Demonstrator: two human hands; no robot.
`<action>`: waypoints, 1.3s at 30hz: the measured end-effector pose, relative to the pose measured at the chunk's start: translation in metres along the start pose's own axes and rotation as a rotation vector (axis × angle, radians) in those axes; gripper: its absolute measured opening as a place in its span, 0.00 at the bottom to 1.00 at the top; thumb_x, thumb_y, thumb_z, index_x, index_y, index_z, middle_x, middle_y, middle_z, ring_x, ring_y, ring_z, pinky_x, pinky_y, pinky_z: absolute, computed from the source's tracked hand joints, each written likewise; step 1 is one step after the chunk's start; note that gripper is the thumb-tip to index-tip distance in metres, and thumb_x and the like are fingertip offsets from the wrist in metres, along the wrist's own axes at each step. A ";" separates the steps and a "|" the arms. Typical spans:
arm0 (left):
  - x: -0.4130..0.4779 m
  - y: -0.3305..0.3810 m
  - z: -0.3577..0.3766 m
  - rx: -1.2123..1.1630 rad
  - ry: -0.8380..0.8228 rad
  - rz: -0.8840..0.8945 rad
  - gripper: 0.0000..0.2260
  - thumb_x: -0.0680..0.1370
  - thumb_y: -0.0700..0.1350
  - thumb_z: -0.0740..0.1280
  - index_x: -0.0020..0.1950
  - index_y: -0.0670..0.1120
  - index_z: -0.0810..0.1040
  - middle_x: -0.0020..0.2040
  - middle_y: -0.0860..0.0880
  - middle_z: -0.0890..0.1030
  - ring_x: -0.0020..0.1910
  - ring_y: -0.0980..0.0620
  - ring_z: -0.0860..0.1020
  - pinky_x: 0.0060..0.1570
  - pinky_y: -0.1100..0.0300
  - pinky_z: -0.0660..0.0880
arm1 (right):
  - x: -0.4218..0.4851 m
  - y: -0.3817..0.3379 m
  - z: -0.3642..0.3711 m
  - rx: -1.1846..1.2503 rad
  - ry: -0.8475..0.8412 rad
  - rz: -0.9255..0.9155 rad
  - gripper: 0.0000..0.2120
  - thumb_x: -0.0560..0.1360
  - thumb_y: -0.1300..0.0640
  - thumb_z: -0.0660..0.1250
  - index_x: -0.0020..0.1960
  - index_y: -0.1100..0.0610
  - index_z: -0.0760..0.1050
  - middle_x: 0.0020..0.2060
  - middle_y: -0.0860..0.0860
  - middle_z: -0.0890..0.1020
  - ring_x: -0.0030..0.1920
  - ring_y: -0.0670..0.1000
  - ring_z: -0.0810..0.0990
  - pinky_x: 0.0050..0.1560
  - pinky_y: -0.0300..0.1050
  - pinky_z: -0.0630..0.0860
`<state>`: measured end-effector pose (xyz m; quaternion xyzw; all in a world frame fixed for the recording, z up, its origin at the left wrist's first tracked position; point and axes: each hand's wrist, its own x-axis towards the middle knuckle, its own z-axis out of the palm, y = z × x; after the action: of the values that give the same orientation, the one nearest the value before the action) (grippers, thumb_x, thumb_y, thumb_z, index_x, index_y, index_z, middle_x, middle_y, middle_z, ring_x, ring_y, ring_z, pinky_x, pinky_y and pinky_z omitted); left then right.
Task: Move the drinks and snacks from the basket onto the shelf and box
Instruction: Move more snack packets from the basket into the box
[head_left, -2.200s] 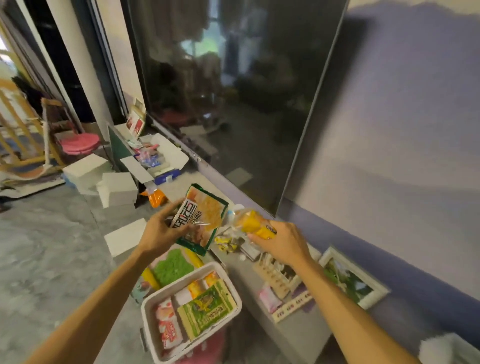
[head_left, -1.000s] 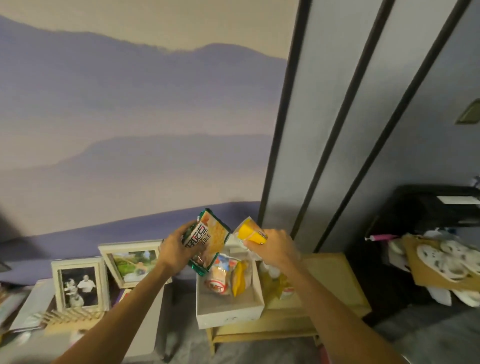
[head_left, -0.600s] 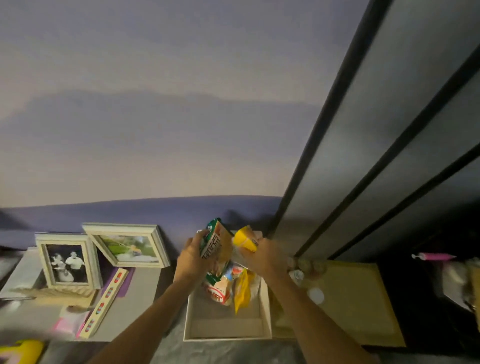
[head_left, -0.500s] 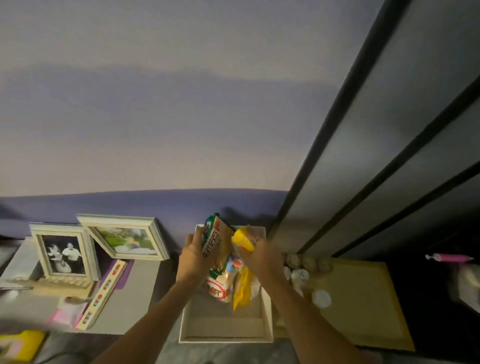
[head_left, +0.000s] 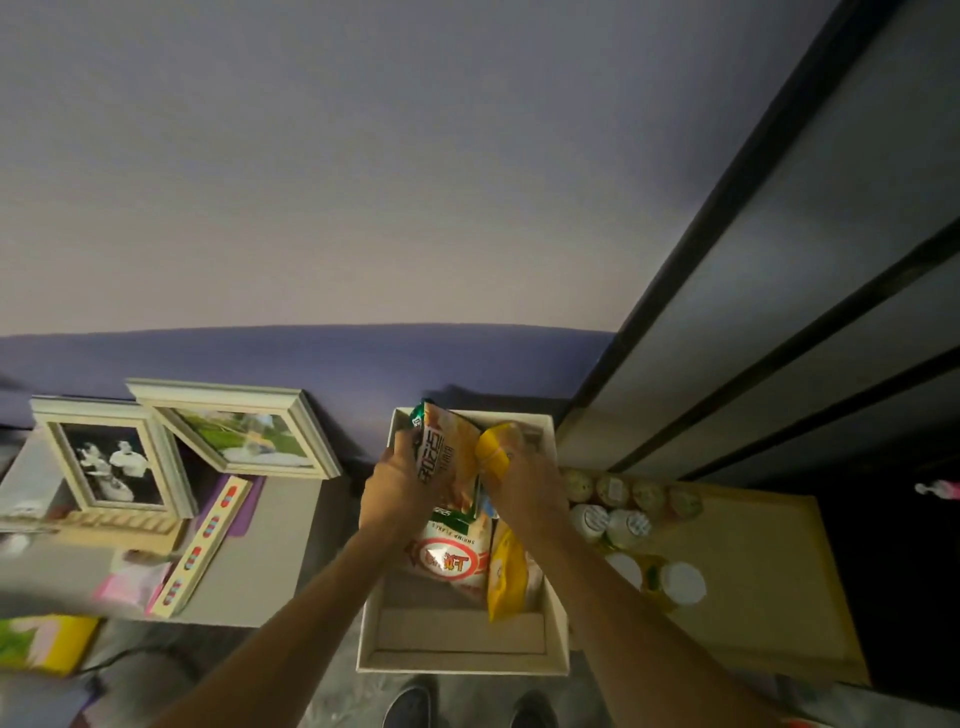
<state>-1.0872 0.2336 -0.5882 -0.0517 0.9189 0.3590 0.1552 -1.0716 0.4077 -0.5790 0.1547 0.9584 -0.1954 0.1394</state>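
Legibly — "SHRIMP FLAKES" snack bag (head_left: 451, 562)

Both arms forward, left grip (head_left: 396, 493) around snack packet (head_left: 442, 453), right grip (head_left: 525, 488) around yellow bottle (head_left: 493, 451)

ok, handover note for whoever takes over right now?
Hands: left hand grips green bag; right hand grips yellow item. Both are over the box, not yet released.
In box: shrimp bag, yellow packet.
On the shelf: bottles.
Left: drop both items, then check the basket, which is out of view.
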 end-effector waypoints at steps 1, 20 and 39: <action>-0.005 0.001 -0.003 0.054 -0.003 0.022 0.29 0.80 0.57 0.71 0.77 0.51 0.64 0.64 0.45 0.80 0.56 0.44 0.84 0.45 0.56 0.81 | -0.005 -0.001 -0.003 0.026 -0.018 0.010 0.26 0.83 0.42 0.68 0.76 0.49 0.67 0.67 0.51 0.80 0.65 0.55 0.81 0.62 0.53 0.82; -0.085 0.086 -0.227 0.232 0.257 0.452 0.41 0.79 0.73 0.55 0.86 0.51 0.53 0.85 0.47 0.57 0.83 0.44 0.58 0.80 0.39 0.58 | -0.130 -0.043 -0.217 0.007 0.362 -0.113 0.51 0.77 0.23 0.60 0.87 0.52 0.49 0.87 0.52 0.53 0.85 0.58 0.55 0.82 0.58 0.61; -0.349 0.053 -0.362 0.332 0.641 0.236 0.46 0.74 0.80 0.54 0.84 0.54 0.58 0.82 0.48 0.63 0.80 0.44 0.61 0.77 0.35 0.59 | -0.293 -0.133 -0.313 0.019 0.280 -0.574 0.52 0.78 0.26 0.62 0.87 0.56 0.49 0.87 0.55 0.53 0.85 0.58 0.55 0.81 0.58 0.61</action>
<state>-0.8574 0.0226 -0.1903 -0.0294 0.9661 0.1860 -0.1764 -0.9154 0.3506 -0.1622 -0.0954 0.9709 -0.2123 -0.0563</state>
